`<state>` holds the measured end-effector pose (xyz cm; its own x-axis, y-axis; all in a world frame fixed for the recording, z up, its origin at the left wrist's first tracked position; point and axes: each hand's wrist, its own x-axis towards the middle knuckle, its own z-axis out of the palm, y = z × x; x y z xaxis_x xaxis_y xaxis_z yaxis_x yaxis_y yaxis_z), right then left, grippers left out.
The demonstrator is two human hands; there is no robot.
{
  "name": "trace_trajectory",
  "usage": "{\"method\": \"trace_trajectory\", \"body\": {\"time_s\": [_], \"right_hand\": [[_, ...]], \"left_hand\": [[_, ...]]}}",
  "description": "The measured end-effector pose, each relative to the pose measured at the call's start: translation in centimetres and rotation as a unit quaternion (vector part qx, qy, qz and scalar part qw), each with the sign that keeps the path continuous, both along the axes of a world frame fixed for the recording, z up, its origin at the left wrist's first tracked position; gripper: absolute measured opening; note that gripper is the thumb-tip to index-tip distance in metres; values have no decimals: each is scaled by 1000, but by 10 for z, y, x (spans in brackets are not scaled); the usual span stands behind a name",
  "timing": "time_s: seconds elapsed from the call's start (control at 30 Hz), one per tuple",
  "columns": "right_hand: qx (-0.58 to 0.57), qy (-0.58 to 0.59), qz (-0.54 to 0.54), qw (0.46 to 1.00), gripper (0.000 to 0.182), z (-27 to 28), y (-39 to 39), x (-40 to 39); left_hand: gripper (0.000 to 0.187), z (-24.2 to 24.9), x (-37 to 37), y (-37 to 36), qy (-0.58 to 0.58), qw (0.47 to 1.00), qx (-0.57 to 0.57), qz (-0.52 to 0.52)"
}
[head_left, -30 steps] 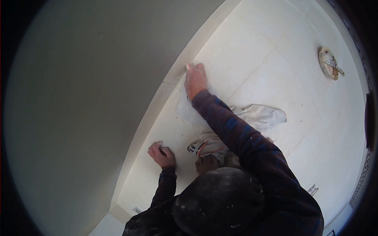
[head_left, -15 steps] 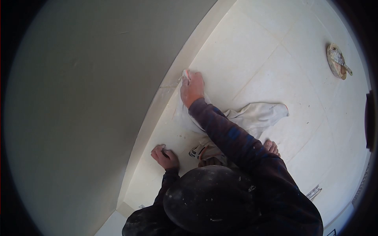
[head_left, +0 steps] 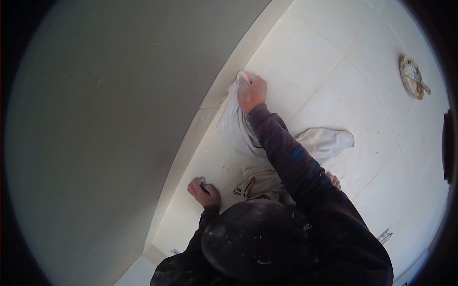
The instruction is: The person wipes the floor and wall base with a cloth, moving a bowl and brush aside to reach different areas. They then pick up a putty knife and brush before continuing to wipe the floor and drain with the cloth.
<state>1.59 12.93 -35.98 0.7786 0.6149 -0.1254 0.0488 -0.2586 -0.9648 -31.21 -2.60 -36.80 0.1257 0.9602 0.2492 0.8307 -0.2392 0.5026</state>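
My right hand [head_left: 253,94] is closed on a bunched part of an off-white cloth [head_left: 329,142] with orange edging, close to the skirting [head_left: 209,106] at the foot of the wall. From that hand the cloth trails back over the floor, passing under my forearm, and a crumpled part lies near my knee. My left hand [head_left: 205,193] rests low by the wall, fingers curled around something small and dark that I cannot make out.
On the tiled floor [head_left: 319,71] at the upper right sits a shallow round container [head_left: 409,78] of whitish paste with a putty knife [head_left: 423,86] in it. A grey wall [head_left: 109,128] rises on the left. A metal-looking tool [head_left: 384,236] lies at lower right.
My right hand has moved up along the skirting and away from me, drawing the cloth with it. My left hand stays at nearly the same place. The view has shifted slightly.
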Motion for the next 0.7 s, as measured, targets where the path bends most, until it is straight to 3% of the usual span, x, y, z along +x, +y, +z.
{"method": "trace_trajectory", "body": {"time_s": [0.1,0.17,0.27,0.3,0.43,0.5,0.53,0.63,0.7], "right_hand": [[-3,53,-75,996,19,5,4,1],[-61,-83,-84,991,16,9,6,-26],[-74,12,9,997,26,16,-28,-87],[-63,79,-1,995,26,18,-31,-95],[17,122,-80,989,27,1,-25,-91],[-8,-4,-90,996,23,6,-22,-89],[-2,-8,-85,996,23,10,-23,-89],[36,59,-54,996,21,13,-25,-87],[70,190,-113,973,19,8,-14,-64]], "left_hand": [[27,4,-2,-3,21,1000,-6,-15],[27,8,0,-9,30,999,-12,-5],[27,9,4,-4,41,999,10,-6],[26,9,4,-4,35,999,8,-5],[26,5,4,2,33,999,7,-27],[26,9,5,-2,17,1000,5,-10],[26,7,7,-3,13,1000,10,-4],[27,6,1,-2,10,1000,12,-3],[28,8,2,0,40,999,3,-14]]}}
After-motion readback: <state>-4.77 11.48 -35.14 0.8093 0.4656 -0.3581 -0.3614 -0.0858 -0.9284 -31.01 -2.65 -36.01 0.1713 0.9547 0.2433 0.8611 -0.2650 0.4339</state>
